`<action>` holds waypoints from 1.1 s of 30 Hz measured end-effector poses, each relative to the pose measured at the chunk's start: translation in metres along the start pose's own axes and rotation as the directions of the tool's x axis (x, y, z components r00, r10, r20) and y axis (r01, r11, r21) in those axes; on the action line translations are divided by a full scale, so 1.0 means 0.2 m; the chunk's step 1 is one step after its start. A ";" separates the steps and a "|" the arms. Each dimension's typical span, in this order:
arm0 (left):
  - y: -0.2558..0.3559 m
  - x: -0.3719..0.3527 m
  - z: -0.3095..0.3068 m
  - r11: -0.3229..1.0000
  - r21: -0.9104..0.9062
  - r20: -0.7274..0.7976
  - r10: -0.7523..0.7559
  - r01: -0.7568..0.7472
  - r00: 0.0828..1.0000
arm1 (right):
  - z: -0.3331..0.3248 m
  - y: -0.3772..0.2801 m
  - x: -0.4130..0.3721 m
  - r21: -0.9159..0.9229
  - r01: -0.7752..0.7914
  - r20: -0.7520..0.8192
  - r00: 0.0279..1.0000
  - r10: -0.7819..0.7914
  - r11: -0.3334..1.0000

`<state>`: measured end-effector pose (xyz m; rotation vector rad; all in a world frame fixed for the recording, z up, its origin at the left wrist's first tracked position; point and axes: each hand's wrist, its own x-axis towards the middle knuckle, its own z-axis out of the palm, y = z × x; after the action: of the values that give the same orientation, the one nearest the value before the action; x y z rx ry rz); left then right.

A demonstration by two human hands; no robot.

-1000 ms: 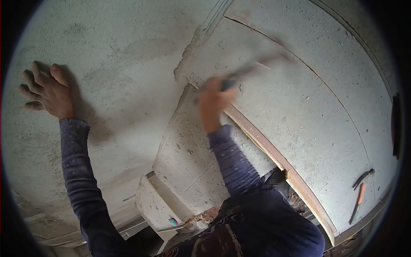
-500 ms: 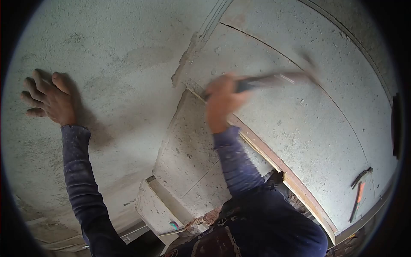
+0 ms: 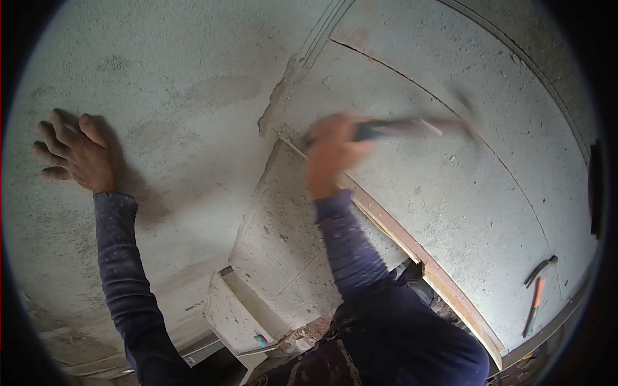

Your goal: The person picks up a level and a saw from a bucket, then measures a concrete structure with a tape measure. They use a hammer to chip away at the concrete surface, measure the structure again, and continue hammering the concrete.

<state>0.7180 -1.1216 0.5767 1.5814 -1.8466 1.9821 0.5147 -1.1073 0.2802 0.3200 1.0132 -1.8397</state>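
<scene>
My left hand [image 3: 80, 154] lies flat against the rough grey wall [image 3: 187, 116], fingers spread. In front of me my right hand [image 3: 338, 151] is wrapped round the dark grip of a hammer [image 3: 412, 127]. Motion blurs the hammer, its head smeared at the far end near a dark line [image 3: 508, 170] across the grey concrete surface [image 3: 418, 199]. The hammer points to the right, over that surface. Below my right hand runs a wooden edge board [image 3: 386, 215].
A second hammer [image 3: 535, 299] with an orange and dark handle lies on the right of the concrete surface. A recessed ledge [image 3: 254, 302] and broken brickwork [image 3: 315, 328] are low in the middle. A small teal object [image 3: 260, 340] sits near the ledge.
My right hand and forearm have shifted slightly left, and the blurred hammer has swung a little, now lying more level. My left hand stays on the wall.
</scene>
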 end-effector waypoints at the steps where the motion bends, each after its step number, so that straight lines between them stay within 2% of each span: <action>1: -0.01 0.00 0.02 1.000 0.006 0.000 0.011 -0.011 1.000 | -0.07 0.06 -0.06 -0.313 -0.464 0.144 0.839 0.525 0.828; 2: -0.01 0.00 0.02 1.000 -0.011 -0.012 0.022 -0.022 1.000 | -0.14 0.12 -0.12 -0.748 -0.500 0.241 0.408 0.881 0.437; 4: -0.03 0.00 0.04 0.999 0.006 -0.025 0.045 -0.044 0.999 | -0.22 0.05 -0.07 -0.808 -0.234 0.371 0.511 0.775 0.541; 5: 0.00 0.00 0.00 1.000 0.000 0.015 0.003 -0.003 1.000 | -0.27 -0.01 -0.05 -0.761 -0.129 0.450 0.601 0.660 0.636; 7: 0.03 0.01 -0.01 1.000 -0.025 0.018 0.002 -0.002 1.000 | -0.14 -0.42 0.04 -0.577 -0.275 0.481 0.646 0.592 0.769; 8: 0.03 0.01 -0.01 0.999 -0.038 0.011 0.006 -0.006 1.000 | -0.09 -0.55 0.09 -0.424 -0.151 0.555 0.736 0.388 0.893; 9: 0.02 0.01 -0.01 0.999 -0.033 0.017 0.022 -0.022 1.000 | -0.05 -0.65 0.14 -0.262 -0.093 0.559 0.797 0.229 0.961; 10: 0.02 0.01 -0.01 0.999 -0.031 0.024 0.023 -0.022 0.999 | 0.02 -0.74 0.18 -0.121 0.059 0.489 0.873 0.008 0.991; 11: 0.04 0.02 -0.02 0.999 -0.036 0.015 0.023 -0.023 1.000 | 0.02 -0.72 0.26 -0.122 0.058 0.492 0.871 0.009 0.991; 12: 0.04 0.02 -0.02 0.999 -0.033 0.006 0.020 -0.020 1.000 | 0.02 -0.67 0.34 0.123 0.163 0.475 0.856 -0.202 0.979; 13: 0.02 0.01 -0.01 1.000 -0.022 0.009 0.021 -0.021 1.000 | 0.07 -0.55 0.26 0.246 0.202 0.255 0.930 -0.264 0.948; 14: 0.00 0.00 0.00 1.000 -0.004 0.020 0.018 -0.018 1.000 | 0.13 -0.43 0.18 0.335 0.286 0.019 0.950 -0.310 0.898; 15: 0.00 0.01 0.01 1.000 0.011 0.021 0.010 -0.010 1.000 | 0.05 -0.11 0.03 0.249 0.063 0.007 0.998 -0.067 0.966; 16: 0.00 0.00 0.00 1.000 0.009 0.012 0.008 -0.008 1.000 | -0.05 0.01 -0.07 -0.171 -0.407 0.211 0.875 0.436 0.897; 17: 0.00 0.00 0.01 1.000 -0.004 -0.003 0.015 -0.015 1.000 | -0.15 0.13 -0.17 -0.709 -0.425 0.350 0.480 0.804 0.563; 19: 0.03 0.04 0.03 0.999 -0.026 -0.034 0.019 -0.020 0.999 | -0.21 0.05 -0.13 -0.759 -0.402 0.339 0.427 0.838 0.512; 21: 0.02 0.01 -0.01 1.000 -0.017 -0.012 0.018 -0.018 1.000 | -0.19 -0.24 -0.03 -0.689 -0.388 0.366 0.543 0.756 0.612; 22: 0.04 0.02 0.00 1.000 -0.023 -0.015 0.013 -0.014 1.000 | -0.19 -0.35 0.05 -0.551 -0.422 0.456 0.571 0.683 0.720; 24: 0.05 0.02 -0.02 0.999 -0.035 -0.018 0.021 -0.022 1.000 | -0.10 -0.62 0.14 -0.269 -0.261 0.497 0.787 0.366 0.927; 25: 0.06 0.01 -0.03 0.999 -0.034 -0.007 0.025 -0.025 1.000 | -0.05 -0.69 0.19 -0.082 -0.076 0.487 0.867 0.106 0.994; 26: 0.07 0.02 -0.03 0.999 -0.044 -0.016 0.026 -0.026 1.000 | -0.01 -0.72 0.27 0.115 0.093 0.426 0.895 -0.133 0.989; 27: 0.07 0.02 -0.03 0.998 -0.050 -0.027 0.024 -0.026 0.999 | 0.00 -0.67 0.37 0.278 0.138 0.352 0.906 -0.235 0.951; 29: 0.02 0.01 -0.01 1.000 -0.015 -0.012 0.027 -0.028 1.000 | 0.04 -0.43 0.29 0.244 0.223 0.113 0.960 -0.256 0.944; 30: 0.01 0.01 0.00 1.000 0.004 -0.007 0.024 -0.024 1.000 | 0.03 -0.17 0.18 0.084 0.190 -0.012 0.982 -0.189 0.978; 31: 0.01 0.01 0.00 1.000 0.010 0.002 0.016 -0.016 1.000 | -0.05 0.09 0.03 -0.183 -0.079 0.050 0.995 0.089 0.980; 32: 0.00 0.00 0.00 1.000 -0.001 -0.008 0.024 -0.024 1.000 | -0.12 0.16 -0.04 -0.554 -0.348 0.266 0.787 0.557 0.757; 33: -0.02 -0.01 0.01 0.999 -0.004 -0.021 0.041 -0.042 0.999 | -0.13 0.04 -0.02 -0.738 -0.408 0.341 0.462 0.819 0.538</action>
<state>0.7229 -1.1215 0.5774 1.5276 -1.8902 2.0017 0.5179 -1.0864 0.2630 -0.3004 0.7014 -0.7254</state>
